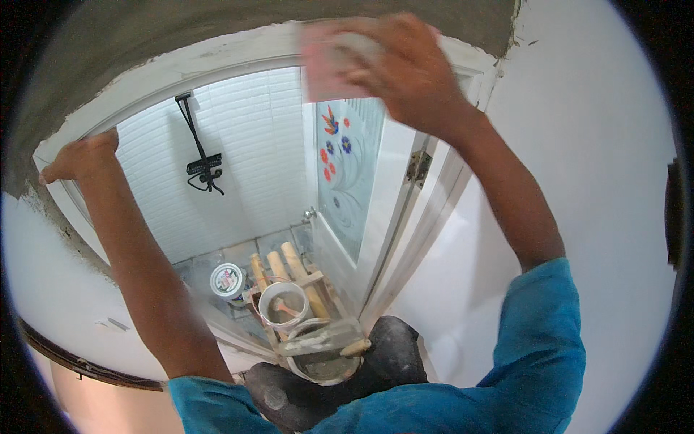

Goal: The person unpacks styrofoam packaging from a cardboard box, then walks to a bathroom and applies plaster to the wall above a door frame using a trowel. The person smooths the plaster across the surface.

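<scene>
My right hand [416,76] is closed round the pale grip of a flat pink plastering float [325,76], both blurred by motion. The float overlaps the white door frame [238,54] at its top, just under grey wet-looking plaster [217,25]; whether it touches the surface I cannot tell. Over at the upper left corner, my left hand [87,155] grips the same frame, its fingers bent over the edge and partly hidden.
Below stand a white bucket [264,305] holding an orange-handled tool, a tub of grey mix [329,372] with a trowel [325,338] across it, a wooden stand [313,278] and a lidded pail [228,278]. The white glazed door [369,188] hangs open; a black fixture [204,166] is on the tiles.
</scene>
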A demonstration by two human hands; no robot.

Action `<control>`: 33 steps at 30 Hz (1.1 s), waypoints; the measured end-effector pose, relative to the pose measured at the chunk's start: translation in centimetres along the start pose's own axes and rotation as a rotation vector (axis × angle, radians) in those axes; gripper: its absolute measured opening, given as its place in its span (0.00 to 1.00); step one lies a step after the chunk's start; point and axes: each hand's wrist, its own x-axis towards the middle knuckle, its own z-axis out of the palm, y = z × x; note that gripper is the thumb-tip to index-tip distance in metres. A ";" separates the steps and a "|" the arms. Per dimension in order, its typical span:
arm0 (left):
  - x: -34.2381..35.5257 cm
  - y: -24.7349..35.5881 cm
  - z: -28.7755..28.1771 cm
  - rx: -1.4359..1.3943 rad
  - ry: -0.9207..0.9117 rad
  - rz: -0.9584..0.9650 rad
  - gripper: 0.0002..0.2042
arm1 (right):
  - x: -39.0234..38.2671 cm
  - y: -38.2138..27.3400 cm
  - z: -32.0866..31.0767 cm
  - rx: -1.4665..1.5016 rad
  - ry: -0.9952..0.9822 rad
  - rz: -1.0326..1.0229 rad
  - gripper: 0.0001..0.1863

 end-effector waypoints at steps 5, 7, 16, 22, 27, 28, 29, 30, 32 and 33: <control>-0.1 -0.3 -0.1 -0.080 -0.022 0.055 0.52 | 1.7 -1.3 1.5 0.075 0.011 -0.067 0.18; 0.2 -0.3 -0.3 -0.084 0.043 0.010 0.52 | 3.5 -2.3 1.5 0.156 0.030 0.007 0.17; 1.9 -0.6 -1.2 -0.116 -0.080 -0.021 0.54 | 6.0 -3.7 2.6 0.128 0.098 -0.075 0.12; 2.4 -1.2 -2.1 -0.144 -0.184 0.115 0.50 | 6.3 -4.1 2.4 0.181 0.100 -0.005 0.18; 2.7 -1.2 -1.9 -0.171 -0.112 0.000 0.48 | 9.3 -5.9 3.6 0.145 0.130 -0.093 0.19; 2.5 -1.1 -1.8 -0.174 -0.111 0.007 0.48 | 9.9 -6.2 3.7 0.146 0.090 -0.106 0.19; 2.6 -1.1 -1.9 -0.173 -0.124 0.032 0.47 | 9.5 -6.0 3.2 0.182 0.140 -0.090 0.18; 2.4 -1.0 -1.8 -0.157 -0.100 0.026 0.47 | 9.2 -5.7 2.7 0.164 0.130 -0.082 0.18; 2.3 -0.9 -1.9 -0.122 -0.023 0.001 0.46 | 9.3 -5.9 1.9 0.135 0.137 -0.059 0.16; 2.1 -0.9 -1.9 -0.113 -0.081 0.029 0.47 | 9.8 -6.2 2.4 -0.030 0.014 -0.156 0.14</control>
